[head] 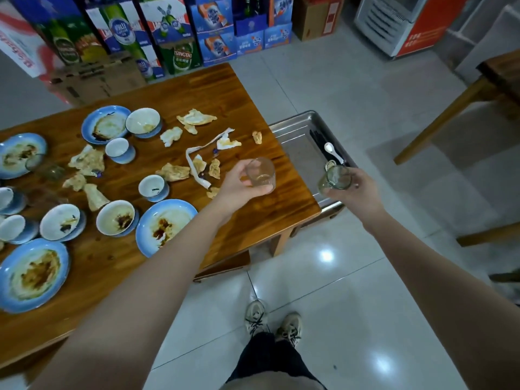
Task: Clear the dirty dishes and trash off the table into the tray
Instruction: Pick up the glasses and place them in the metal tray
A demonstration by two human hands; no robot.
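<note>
Both hands are grasping: the left hand (239,188) holds a clear glass (260,171) above the bench (239,88) end, and the right hand (358,192) holds a greenish glass (334,180) over the steel tray (295,139). Dirty plates (166,226), bowls (116,218) and napkins (197,118) litter the bench.

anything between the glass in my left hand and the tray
Nothing visible. The left hand holds its glass over bare table beside the tray, whose middle is bare. A spoon lies along the side away from the table, where the right hand holds a second glass.
</note>
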